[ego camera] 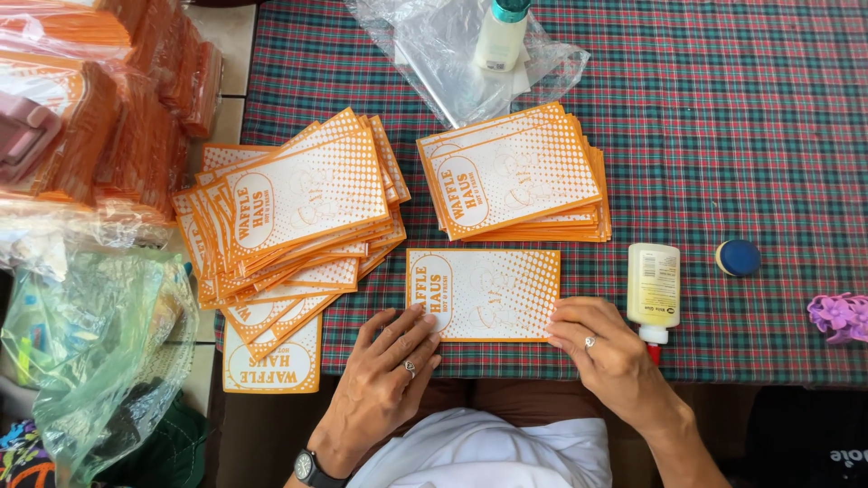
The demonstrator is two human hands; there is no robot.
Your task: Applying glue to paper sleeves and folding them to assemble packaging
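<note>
Plaid cloth in red, green and blue covers the table (723,136), which fills most of the head view. One flat orange-and-white printed paper sleeve (484,295) lies alone at the near edge, centred before the person, its long axis running from 9 to 3 o'clock. The left hand (389,380) rests at the sleeve's 7 o'clock corner, fingers extended and slightly spread, tips pressing the lower left edge; it grips nothing. The right hand (608,348) sits at the sleeve's 4 o'clock corner, fingers curled, tips touching the right end; whether it pinches the edge cannot be told. Both hands are equally near, one at each end. At 3 o'clock of the sleeve, just beside the right hand, a yellow glue bottle (653,287) lies with its red nozzle pointing toward the person; its blue cap (739,258) lies apart, farther right. At 12 o'clock a neat stack of sleeves (515,176) rests; at 10 o'clock a fanned, looser pile of sleeves (298,217) spreads over the table's left edge. A clear plastic bag (452,63) at the far side holds a second bottle (500,34). Off the table at 9 o'clock, plastic-wrapped bundles (99,99) of orange stock are piled.
</note>
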